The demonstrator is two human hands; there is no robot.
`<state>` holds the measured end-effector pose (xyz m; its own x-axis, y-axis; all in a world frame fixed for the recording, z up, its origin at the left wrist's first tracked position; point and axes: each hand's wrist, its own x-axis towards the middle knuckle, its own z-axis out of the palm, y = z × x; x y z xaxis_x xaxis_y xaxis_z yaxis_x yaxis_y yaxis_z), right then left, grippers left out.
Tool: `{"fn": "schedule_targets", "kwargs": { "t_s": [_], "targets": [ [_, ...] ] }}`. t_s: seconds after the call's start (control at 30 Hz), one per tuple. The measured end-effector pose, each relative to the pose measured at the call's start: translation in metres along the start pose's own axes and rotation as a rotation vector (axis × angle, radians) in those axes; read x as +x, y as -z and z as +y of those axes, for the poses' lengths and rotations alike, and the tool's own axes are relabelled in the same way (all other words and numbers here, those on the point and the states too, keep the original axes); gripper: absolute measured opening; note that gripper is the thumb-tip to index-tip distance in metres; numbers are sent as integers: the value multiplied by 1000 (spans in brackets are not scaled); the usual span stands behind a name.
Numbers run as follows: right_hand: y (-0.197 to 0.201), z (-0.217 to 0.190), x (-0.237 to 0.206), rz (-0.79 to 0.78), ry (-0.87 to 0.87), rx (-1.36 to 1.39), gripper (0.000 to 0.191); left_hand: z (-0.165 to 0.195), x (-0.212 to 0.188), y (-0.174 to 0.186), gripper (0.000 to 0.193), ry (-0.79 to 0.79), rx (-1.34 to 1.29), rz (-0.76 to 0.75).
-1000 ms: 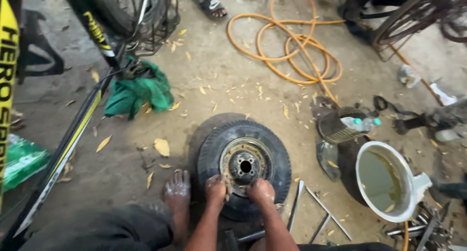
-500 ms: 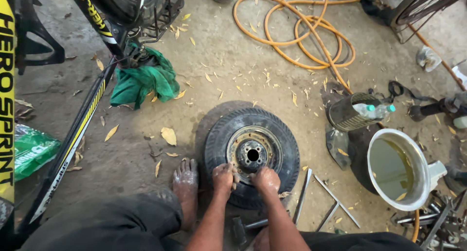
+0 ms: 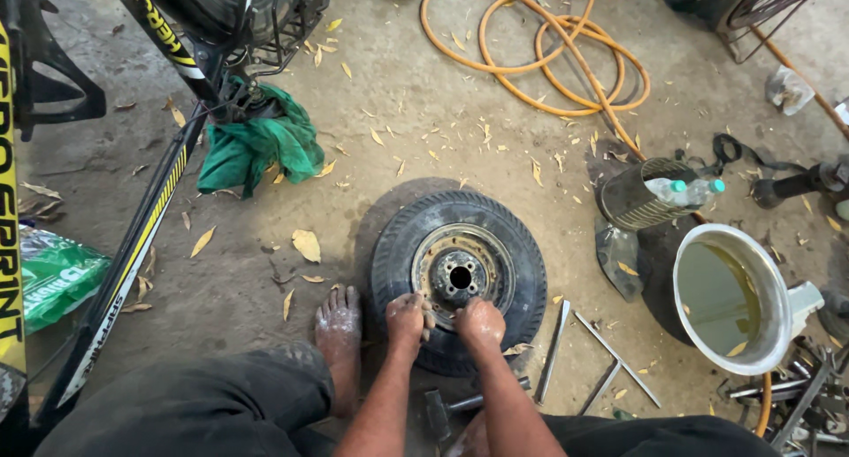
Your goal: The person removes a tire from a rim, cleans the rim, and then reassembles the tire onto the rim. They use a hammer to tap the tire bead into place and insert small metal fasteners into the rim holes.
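Head view: I crouch on the concrete floor (image 3: 265,280) with both hands on a small wheel (image 3: 458,278) lying flat, well in from the floor's edges. My left hand (image 3: 408,317) and right hand (image 3: 480,320) sit side by side on the near edge, where the tyre (image 3: 522,262) meets the steel rim (image 3: 463,276); each grip is curled and pressed down on the rubber, fingers together, clamped on nothing loose. My bare foot (image 3: 340,320), dusted white, braces just left of the tyre.

I judge the wheel heavy and stiff: thick rubber that gives little, a rusty rim that is hard and rough, not slippery. The bead by the rim is the place to hold.

Metal bars (image 3: 584,351) lie just right of the wheel, a hammer (image 3: 447,408) near my knees. A white pot (image 3: 738,298) stands farther right, an orange hose (image 3: 548,50) coils beyond, and a green cloth (image 3: 256,147) hangs by a bicycle frame (image 3: 141,236) at left.
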<state>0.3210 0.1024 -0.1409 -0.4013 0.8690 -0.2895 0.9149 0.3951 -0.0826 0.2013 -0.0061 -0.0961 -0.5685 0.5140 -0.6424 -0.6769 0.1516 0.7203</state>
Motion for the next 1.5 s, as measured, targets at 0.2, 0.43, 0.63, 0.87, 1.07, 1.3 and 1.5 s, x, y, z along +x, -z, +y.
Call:
{"fn": "schedule_targets", "kwargs": {
  "t_s": [0.2,0.43,0.63,0.87,1.07,1.3,1.5],
  "targets": [
    [0,0,-1,37,-2,2,42,-8,7,1,37,8,-25,-10],
    [13,-2,2,-53,-88,63,46,-15,12,2,37,-6,-49,-38],
    [27,-4,0,-96,-75,64,49,-23,18,5,37,7,-42,-21],
    [36,-7,-3,-137,-87,77,41,-34,25,7,35,18,-43,-27],
    [43,-13,-8,-68,-57,14,52,-41,31,8,35,26,-37,-18],
    [58,-23,-16,-66,-89,53,49,-49,37,10,35,80,-36,-10],
    [68,-26,-19,-71,-89,31,49,-53,40,10,35,39,-7,-11]
  ]
}}
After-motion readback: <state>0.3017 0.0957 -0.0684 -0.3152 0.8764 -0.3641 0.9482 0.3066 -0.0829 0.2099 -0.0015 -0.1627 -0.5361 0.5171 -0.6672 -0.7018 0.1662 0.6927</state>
